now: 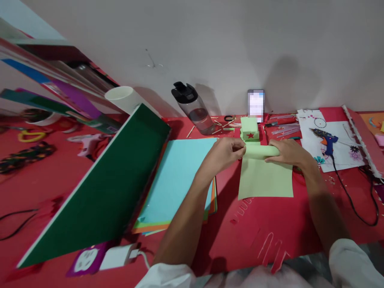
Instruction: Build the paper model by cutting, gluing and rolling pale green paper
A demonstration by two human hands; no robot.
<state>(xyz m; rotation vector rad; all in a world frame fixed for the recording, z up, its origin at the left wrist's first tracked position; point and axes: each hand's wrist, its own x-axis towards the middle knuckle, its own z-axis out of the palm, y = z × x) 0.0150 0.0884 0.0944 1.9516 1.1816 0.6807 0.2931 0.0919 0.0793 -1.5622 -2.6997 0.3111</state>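
Your pale green paper [265, 182] lies right of the middle of the frame, its top curled into a tube. The fingers of your left hand [226, 154] pinch one end and your right hand [286, 153] grips the other, maybe so it can't spring open. The glue gun [330, 141] at the right rests on a white sheet [309, 140], maybe to keep the bench [255, 224] clean.
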